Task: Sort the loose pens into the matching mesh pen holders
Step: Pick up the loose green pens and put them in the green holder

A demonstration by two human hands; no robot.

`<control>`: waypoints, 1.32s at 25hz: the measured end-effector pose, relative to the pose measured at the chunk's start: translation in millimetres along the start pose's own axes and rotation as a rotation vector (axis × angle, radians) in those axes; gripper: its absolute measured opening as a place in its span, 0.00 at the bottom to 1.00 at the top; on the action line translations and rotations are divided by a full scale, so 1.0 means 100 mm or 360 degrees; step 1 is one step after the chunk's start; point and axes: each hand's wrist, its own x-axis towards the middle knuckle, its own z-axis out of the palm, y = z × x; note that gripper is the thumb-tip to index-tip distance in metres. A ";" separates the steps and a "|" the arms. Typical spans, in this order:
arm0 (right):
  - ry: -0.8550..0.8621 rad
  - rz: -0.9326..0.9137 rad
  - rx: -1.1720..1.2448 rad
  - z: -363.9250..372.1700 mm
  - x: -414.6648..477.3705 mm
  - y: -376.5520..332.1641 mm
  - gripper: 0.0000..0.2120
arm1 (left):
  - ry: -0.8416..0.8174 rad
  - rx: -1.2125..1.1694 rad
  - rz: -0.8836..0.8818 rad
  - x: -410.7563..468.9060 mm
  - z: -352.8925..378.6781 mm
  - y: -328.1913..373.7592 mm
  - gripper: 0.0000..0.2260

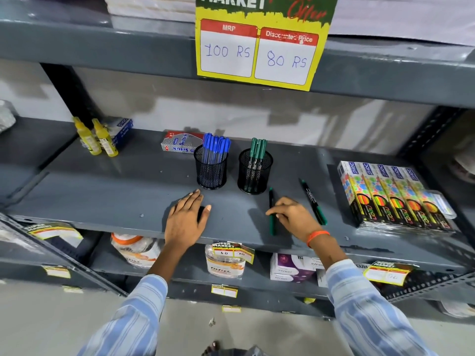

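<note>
Two black mesh holders stand on the grey shelf [102, 191]. The left holder [210, 170] is filled with several blue pens [215, 146]. The right holder [254, 173] has three green pens [257, 149]. Two loose green pens lie on the shelf to the right of the holders: one [271, 214] under my right hand's fingertips, the other [314, 202] just right of that hand. My right hand [295, 217] has its fingers curled down onto the nearer green pen, which still lies on the shelf. My left hand [186, 219] rests flat and empty in front of the blue holder.
Boxes of neon pencils [393, 196] lie at the shelf's right end. Two yellow glue bottles [96, 138] and a blue box stand at the back left, a red-and-white box [180, 145] behind the blue holder. A price sign [259, 44] hangs from the shelf above. Jars sit on the shelf below.
</note>
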 end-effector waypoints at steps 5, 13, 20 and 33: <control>0.0015 -0.0294 -0.0153 0.05 0.02 -0.05 0.11 | -0.0012 0.0003 -0.0004 0.01 0.01 -0.01 0.29; 0.1030 -0.0260 0.0372 -0.21 0.16 -0.46 0.07 | 0.0002 0.0021 -0.0003 0.00 -0.01 0.01 0.28; 0.1372 0.0284 0.0704 -0.62 0.67 -0.60 0.07 | 0.0011 0.0025 -0.0005 -0.01 -0.03 0.02 0.28; 0.0799 0.0772 0.0266 -0.45 1.00 -0.57 0.09 | 0.0018 0.0012 -0.0002 0.00 -0.01 -0.01 0.28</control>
